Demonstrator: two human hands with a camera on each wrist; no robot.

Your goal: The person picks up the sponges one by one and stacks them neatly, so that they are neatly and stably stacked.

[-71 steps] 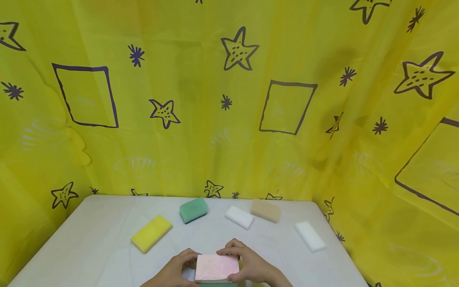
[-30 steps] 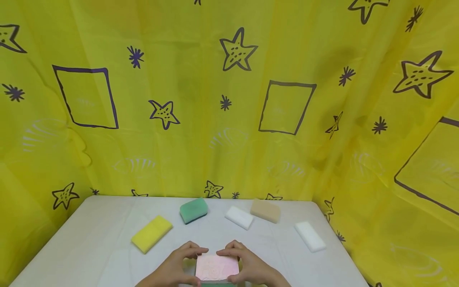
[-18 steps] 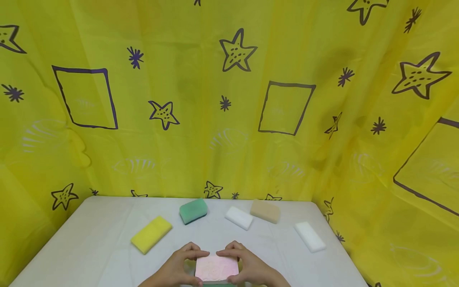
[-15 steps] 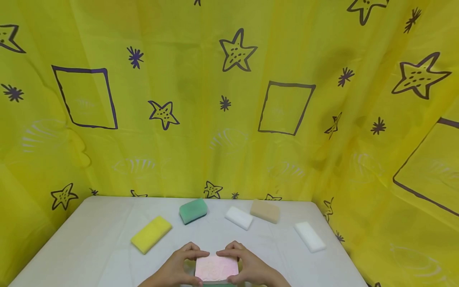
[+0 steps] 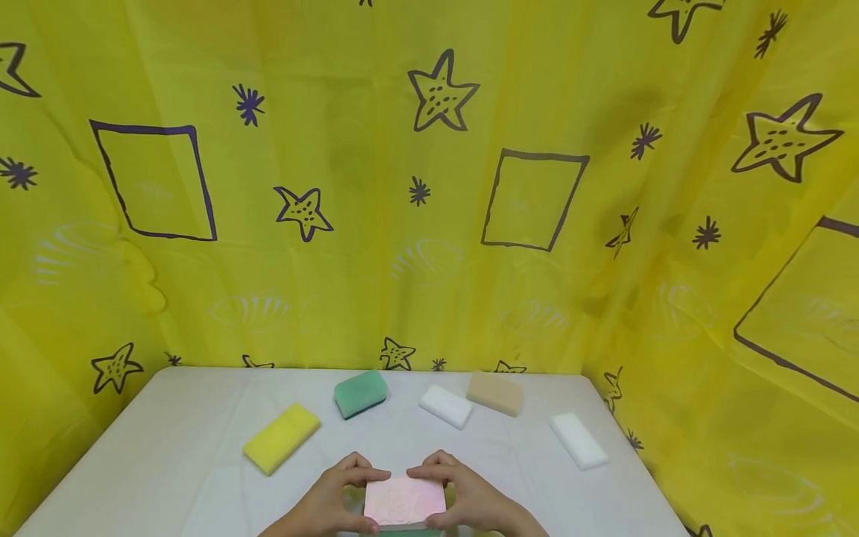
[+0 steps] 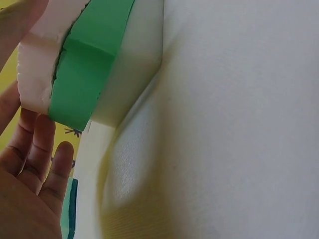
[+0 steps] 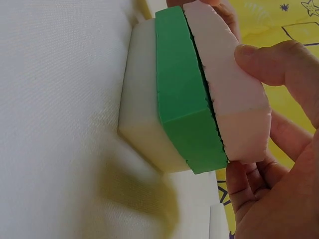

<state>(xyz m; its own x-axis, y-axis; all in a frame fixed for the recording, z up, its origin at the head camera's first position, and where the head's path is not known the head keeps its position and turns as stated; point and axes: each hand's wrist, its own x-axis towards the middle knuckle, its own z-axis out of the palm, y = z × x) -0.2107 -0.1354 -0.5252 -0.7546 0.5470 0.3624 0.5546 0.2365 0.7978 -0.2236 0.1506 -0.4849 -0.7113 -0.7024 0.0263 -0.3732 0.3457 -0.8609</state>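
A stack of three sponge-like blocks stands near the front of the white table [image 5: 168, 462]. Topmost is a pink sponge [image 5: 405, 501] with ragged edges. Under it lies a green sponge [image 7: 182, 74], with a thin dark layer between the two. A white sponge [image 7: 142, 84] forms the bottom, on the tabletop. My left hand [image 5: 330, 496] holds the pink sponge at its left end, thumb at the near corner and fingers at the far one. My right hand [image 5: 471, 498] grips the right end the same way. The head view hides most of the lower blocks.
Farther back lie a yellow sponge [image 5: 282, 438], a green sponge [image 5: 361, 394] with a dark underside, a white sponge [image 5: 446, 406], a beige sponge [image 5: 495, 393] and another white sponge [image 5: 579, 441] at right. A yellow patterned curtain [image 5: 376, 283] surrounds the table.
My left hand has shifted up from the stack's left side, its index finger now at the pink sponge's far corner. The right hand and the stack look nearly unmoved.
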